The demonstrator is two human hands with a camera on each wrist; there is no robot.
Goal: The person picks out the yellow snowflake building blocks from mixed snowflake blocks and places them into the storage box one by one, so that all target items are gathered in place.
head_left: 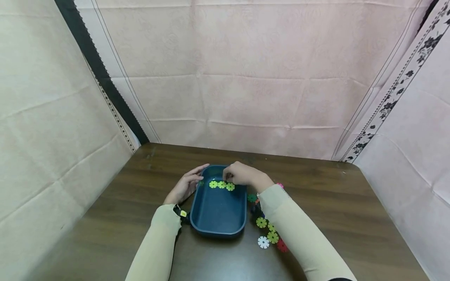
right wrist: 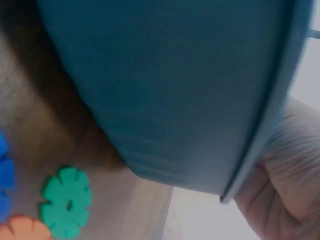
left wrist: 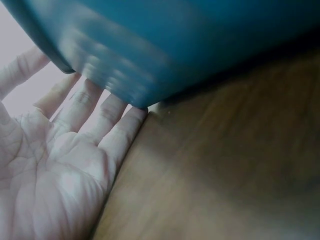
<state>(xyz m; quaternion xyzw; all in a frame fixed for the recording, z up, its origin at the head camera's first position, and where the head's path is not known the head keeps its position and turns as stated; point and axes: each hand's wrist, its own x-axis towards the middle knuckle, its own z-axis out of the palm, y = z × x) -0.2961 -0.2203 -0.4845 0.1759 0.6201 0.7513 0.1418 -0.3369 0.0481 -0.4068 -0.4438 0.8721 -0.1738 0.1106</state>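
A deep blue rectangular tray [head_left: 218, 218] stands on the table with its long side pointing away from me. Inside, towards its far end, several yellow-green flower-shaped plastic discs [head_left: 213, 184] form a row. My right hand [head_left: 242, 173] reaches over the right rim with curled fingers, pinching the disc [head_left: 230, 187] at the row's right end. Its fingertips are hidden behind the tray wall in the right wrist view. My left hand [head_left: 186, 185] rests against the tray's left side. Its extended fingers [left wrist: 107, 115] touch the outer wall in the left wrist view.
Right of the tray lie loose flower discs, partly hidden by my right sleeve: a green one [right wrist: 66, 202], an orange one [right wrist: 24, 229], a white one [head_left: 263, 242], a red one [head_left: 282, 246] and yellow-green ones [head_left: 272, 237]. Pale cloth [head_left: 246, 78] hangs behind the table's far edge.
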